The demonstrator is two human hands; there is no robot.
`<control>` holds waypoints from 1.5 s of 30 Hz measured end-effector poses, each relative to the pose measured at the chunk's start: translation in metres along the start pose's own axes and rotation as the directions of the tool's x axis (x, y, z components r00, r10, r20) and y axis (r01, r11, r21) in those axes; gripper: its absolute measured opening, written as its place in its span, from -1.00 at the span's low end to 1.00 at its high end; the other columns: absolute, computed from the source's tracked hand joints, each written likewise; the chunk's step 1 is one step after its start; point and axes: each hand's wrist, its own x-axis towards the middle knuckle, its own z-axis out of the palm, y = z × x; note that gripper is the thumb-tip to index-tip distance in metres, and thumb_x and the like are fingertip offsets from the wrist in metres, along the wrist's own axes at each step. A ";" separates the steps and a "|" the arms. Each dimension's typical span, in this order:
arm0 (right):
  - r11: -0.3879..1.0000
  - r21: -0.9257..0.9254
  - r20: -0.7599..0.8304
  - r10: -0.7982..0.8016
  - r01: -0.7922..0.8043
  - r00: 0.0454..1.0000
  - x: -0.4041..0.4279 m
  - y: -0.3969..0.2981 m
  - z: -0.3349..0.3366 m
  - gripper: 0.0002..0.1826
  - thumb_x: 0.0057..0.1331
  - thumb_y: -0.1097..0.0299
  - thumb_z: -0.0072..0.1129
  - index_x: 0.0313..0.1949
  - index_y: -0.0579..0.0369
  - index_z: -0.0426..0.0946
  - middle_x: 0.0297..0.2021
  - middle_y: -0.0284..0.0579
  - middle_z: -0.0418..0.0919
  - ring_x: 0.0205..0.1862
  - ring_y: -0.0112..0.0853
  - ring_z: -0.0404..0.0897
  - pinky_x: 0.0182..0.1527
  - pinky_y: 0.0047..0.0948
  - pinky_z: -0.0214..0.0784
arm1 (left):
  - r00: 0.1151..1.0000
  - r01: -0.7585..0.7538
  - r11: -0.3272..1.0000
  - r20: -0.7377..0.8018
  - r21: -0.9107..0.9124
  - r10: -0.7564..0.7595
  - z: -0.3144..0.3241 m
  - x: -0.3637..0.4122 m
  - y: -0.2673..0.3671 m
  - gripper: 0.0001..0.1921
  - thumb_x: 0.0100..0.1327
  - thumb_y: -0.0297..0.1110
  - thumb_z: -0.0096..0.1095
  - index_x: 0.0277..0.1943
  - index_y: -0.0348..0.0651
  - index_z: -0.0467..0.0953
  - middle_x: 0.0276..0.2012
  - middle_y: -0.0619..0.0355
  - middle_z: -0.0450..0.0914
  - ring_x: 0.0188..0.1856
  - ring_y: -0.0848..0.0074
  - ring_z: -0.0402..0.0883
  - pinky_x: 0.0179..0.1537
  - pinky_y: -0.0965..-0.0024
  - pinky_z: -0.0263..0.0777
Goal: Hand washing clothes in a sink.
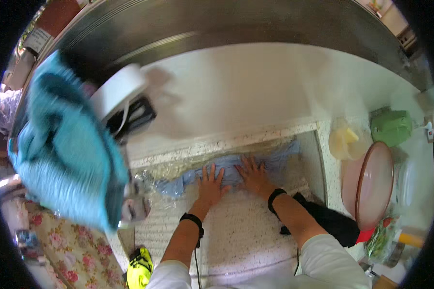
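A stone laundry sink with a ribbed washboard slope [166, 231] lies before me. In water at its far side, blue cloth [285, 155] is spread out. My left hand [211, 184] rests on the near edge of the cloth with its fingers apart. Beside it, my right hand [255, 177] presses on the cloth, its fingers also spread. Neither hand is closed around anything. A black garment [332, 222] is draped over the sink's right side. A neon yellow item [140, 269] sits at the lower left rim.
A teal towel [76, 144] hangs close at the left, hiding what is behind it. To the right stand a pink basin [376, 184], a cloudy plastic container [341, 144] and a green container [392, 127]. A plastic bag of vegetables [383, 236] lies near the right edge.
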 end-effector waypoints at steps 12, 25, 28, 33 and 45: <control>0.996 0.059 -0.163 -0.054 0.065 0.985 -0.029 0.127 -0.037 -0.50 0.19 0.42 0.14 0.17 0.06 0.44 0.16 -0.05 0.44 0.16 -0.10 0.41 0.22 -0.24 0.28 | 0.969 0.211 0.912 -0.048 -0.350 -0.243 0.033 0.049 0.012 -0.52 0.34 -0.14 0.05 0.27 -0.10 0.32 0.19 -0.17 0.38 0.21 0.04 0.34 0.19 0.01 0.25; 0.983 -0.146 -0.289 -0.146 0.108 0.946 -0.006 0.109 -0.001 -0.45 0.15 0.37 0.20 0.19 -0.10 0.44 0.28 -0.13 0.28 0.21 -0.07 0.28 0.21 -0.05 0.17 | 0.927 -0.087 0.996 -0.364 0.017 0.087 -0.050 -0.029 -0.056 -0.76 0.00 -0.40 0.37 -0.22 -0.18 0.56 -0.09 0.00 0.55 -0.04 0.11 0.48 -0.05 0.00 0.35; 0.979 -0.028 -0.350 -0.201 0.204 0.915 0.015 0.084 0.022 -0.49 0.14 0.37 0.22 0.14 -0.10 0.49 0.24 -0.12 0.33 0.20 -0.11 0.30 0.17 -0.06 0.19 | 0.982 0.102 0.913 -0.108 -0.395 -0.157 0.013 0.001 0.014 -0.47 0.08 -0.34 0.28 0.16 -0.11 0.39 0.04 0.01 0.48 -0.03 0.10 0.48 0.00 0.01 0.36; 0.994 -0.107 0.063 -0.016 0.023 0.998 0.031 0.079 0.009 -0.55 0.08 0.34 0.29 0.03 -0.06 0.56 0.13 -0.11 0.40 0.20 -0.14 0.32 0.13 -0.06 0.22 | 0.996 -0.023 0.987 -0.080 0.158 0.036 0.029 -0.015 -0.018 -0.44 0.15 -0.40 0.15 0.26 -0.08 0.34 0.05 0.02 0.51 0.01 0.13 0.50 0.07 0.10 0.37; 0.872 0.292 -0.522 -0.200 0.393 0.829 0.034 -0.026 0.010 -0.65 0.08 0.22 0.33 -0.14 0.02 0.57 0.05 -0.07 0.46 0.12 -0.05 0.40 0.06 -0.05 0.31 | 0.998 -0.060 0.997 0.040 0.057 0.058 -0.016 -0.068 -0.045 -0.55 0.14 -0.15 0.28 0.06 -0.15 0.50 -0.03 -0.09 0.57 -0.06 0.19 0.57 0.01 0.14 0.41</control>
